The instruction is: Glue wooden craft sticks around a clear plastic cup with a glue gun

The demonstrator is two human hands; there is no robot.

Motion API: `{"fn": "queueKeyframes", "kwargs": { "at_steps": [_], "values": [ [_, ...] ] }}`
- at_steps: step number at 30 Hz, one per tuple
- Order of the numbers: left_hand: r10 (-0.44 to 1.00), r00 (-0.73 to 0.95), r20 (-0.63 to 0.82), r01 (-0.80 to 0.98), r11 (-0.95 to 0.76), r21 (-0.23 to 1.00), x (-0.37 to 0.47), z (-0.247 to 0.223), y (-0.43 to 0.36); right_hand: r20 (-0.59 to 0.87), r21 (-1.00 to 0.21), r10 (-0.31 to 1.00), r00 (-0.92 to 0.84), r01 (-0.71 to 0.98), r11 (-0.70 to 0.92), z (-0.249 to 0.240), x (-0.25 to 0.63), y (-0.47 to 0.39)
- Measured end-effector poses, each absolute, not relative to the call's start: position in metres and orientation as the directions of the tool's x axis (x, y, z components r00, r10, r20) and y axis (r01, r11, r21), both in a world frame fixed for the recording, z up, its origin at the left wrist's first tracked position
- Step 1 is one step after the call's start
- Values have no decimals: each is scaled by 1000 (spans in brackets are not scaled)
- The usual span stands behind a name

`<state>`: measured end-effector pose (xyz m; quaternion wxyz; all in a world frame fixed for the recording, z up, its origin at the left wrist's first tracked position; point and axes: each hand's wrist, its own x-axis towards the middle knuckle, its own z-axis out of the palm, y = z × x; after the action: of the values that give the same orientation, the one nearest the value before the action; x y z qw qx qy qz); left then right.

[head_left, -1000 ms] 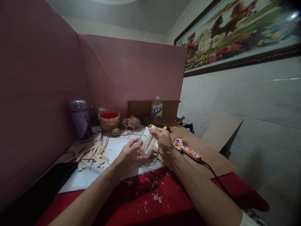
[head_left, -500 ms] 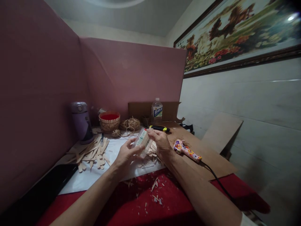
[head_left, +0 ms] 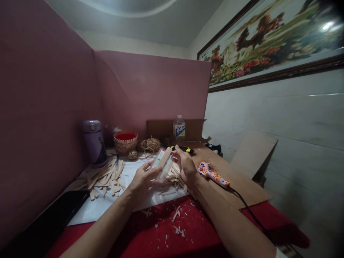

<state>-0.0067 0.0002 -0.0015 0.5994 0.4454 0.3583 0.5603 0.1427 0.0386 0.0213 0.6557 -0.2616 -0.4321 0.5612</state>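
My left hand (head_left: 145, 175) is closed around a clear plastic pack (head_left: 158, 161) with a green and white label, held tilted above the table. Several flat wooden craft sticks (head_left: 165, 157) lie along its front, their tops at the upper end of the pack. At the pack's right edge is my right hand (head_left: 186, 166), its fingers loosely bent and apart, with nothing visible in them. Below and between the hands, a pile of wooden sticks and slivers (head_left: 174, 173) lies on white paper (head_left: 94, 211).
Loose craft sticks (head_left: 107, 177) lie left, by a purple flask (head_left: 93, 145). Behind stand a stick-covered bowl (head_left: 125, 145), twine (head_left: 150, 144) and a bottle (head_left: 179, 129). A black-yellow cutter (head_left: 186, 150) and corded, flower-patterned glue gun (head_left: 213, 175) lie right. Shavings dot the red cloth (head_left: 161, 233).
My right hand has come away from the top of the pack, its fingers loosening. The wooden sticks on the pack now show plainly. The view has tilted slightly upward.
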Motion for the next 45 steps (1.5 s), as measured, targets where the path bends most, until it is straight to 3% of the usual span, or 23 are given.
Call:
{"fn": "queueKeyframes", "kwargs": {
  "at_steps": [9, 14, 21, 33, 38, 45],
  "values": [
    [990, 119, 70, -389, -18, 921, -6, 1, -2, 311, -814, 950, 21, -510, 278, 20, 144, 40],
    [986, 148, 72, -397, -7, 918, -1, 2, -6, 302, -820, 950, -80, -530, 216, 20, 144, 39],
    [985, 136, -103, -305, 140, 942, 13, -4, -13, 260, -815, 953, -158, -565, 128, 12, 151, 52],
    [982, 149, -115, -273, 153, 950, 23, -2, -18, 228, -811, 922, -312, -585, 2, 6, 148, 55],
    [960, 211, -182, -291, 240, 926, 22, 1, -21, 221, -797, 921, -319, -604, -18, 3, 148, 58],
    [957, 249, -150, -315, 226, 922, 22, 1, -22, 213, -789, 924, -317, -613, -29, 3, 147, 55]
  ]
}}
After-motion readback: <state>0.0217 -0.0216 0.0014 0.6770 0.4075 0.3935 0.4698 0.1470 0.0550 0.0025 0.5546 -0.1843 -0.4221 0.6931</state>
